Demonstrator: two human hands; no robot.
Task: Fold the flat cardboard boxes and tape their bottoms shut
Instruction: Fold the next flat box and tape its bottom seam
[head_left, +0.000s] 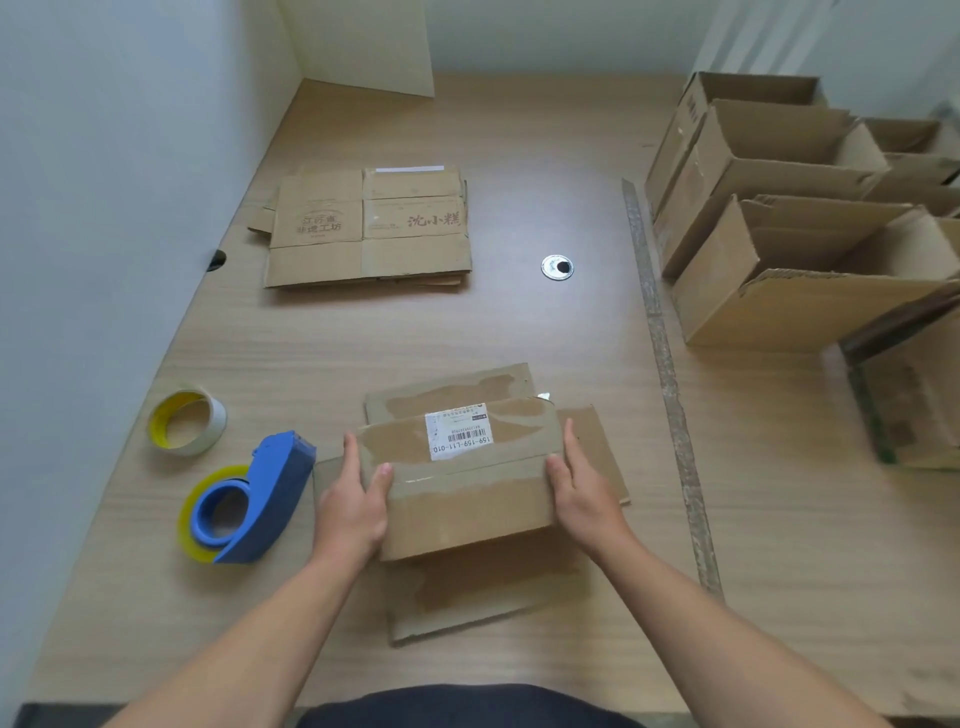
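Note:
A small cardboard box with a white barcode label stands in front of me on the wooden table, its side flaps spread flat around it. My left hand grips its left side, thumb on top. My right hand grips its right side the same way. A blue tape dispenser with a clear-yellow roll lies just left of my left hand. A spare tape roll sits further left. A stack of flat cardboard boxes with printed characters lies at the far centre-left.
Several folded open boxes stand in rows at the right. A long strip runs down the table between them and me. A round metal grommet sits mid-table. A wall borders the left side.

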